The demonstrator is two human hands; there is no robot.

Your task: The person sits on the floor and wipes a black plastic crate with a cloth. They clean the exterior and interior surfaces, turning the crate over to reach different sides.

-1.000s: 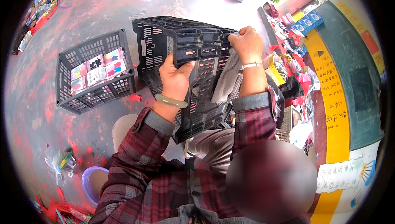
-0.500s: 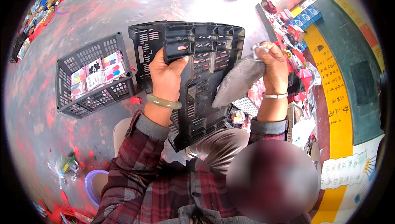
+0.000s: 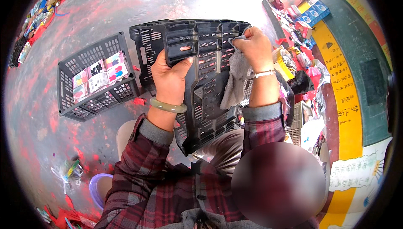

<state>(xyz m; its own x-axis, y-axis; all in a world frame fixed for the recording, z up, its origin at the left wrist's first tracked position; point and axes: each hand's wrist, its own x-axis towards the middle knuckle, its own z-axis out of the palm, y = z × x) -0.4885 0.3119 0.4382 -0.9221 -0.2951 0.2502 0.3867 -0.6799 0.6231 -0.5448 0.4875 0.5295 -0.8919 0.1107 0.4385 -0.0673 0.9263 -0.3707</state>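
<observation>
A black slotted plastic crate (image 3: 208,103) is tilted up in front of me, its ribbed underside turned toward me. My left hand (image 3: 171,70) is closed on its left part, fingers passing behind and into a handle slot, thumb on the near face. Pinched in my right hand (image 3: 253,49) is a grey cloth (image 3: 236,80), which hangs down against the crate's right side. The right hand is at the crate's upper right corner. How much of the cloth touches the crate I cannot tell.
On the floor at left stands another black crate (image 3: 96,109) holding packs with colourful pictures. A purple basin (image 3: 95,189) is at lower left, near a clear plastic bag (image 3: 69,171). Piled goods line the right wall, with a pale crate (image 3: 295,126) among them.
My right hand has moved left and slightly up, bringing the cloth from beside the crate to its upper right corner. The left hand and the crate have hardly moved.
</observation>
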